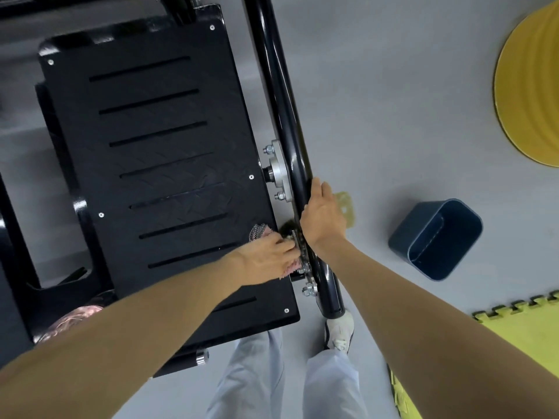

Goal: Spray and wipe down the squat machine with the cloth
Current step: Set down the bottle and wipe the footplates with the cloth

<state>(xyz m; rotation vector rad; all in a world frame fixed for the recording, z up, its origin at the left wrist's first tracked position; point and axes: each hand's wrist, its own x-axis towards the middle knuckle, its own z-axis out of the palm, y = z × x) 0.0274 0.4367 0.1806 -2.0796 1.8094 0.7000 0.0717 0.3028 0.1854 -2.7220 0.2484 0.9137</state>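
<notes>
View straight down. Squat machine point(157, 164): black slotted footplate point(169, 122), a glossy black tube point(281, 95) along its right side, silver bolted brackets point(279, 172) between them.

Left hand point(266, 257): fingers together, fairly straight, pressing the cloth point(259, 231) on the footplate's right edge, against the lower bracket. Pink cloth shows above and below the hand.

Right hand point(322, 216): fingers clamped round the tube, just beside the left hand.

Floor point(393, 101): smooth grey. Blue bin point(435, 240) tilted, right of the tube. Yellow ribbed disc point(532, 92) upper right. Yellow-green foam mat point(520, 334) lower right. Pale trousers point(329, 385) and one shoe point(340, 331) below.
</notes>
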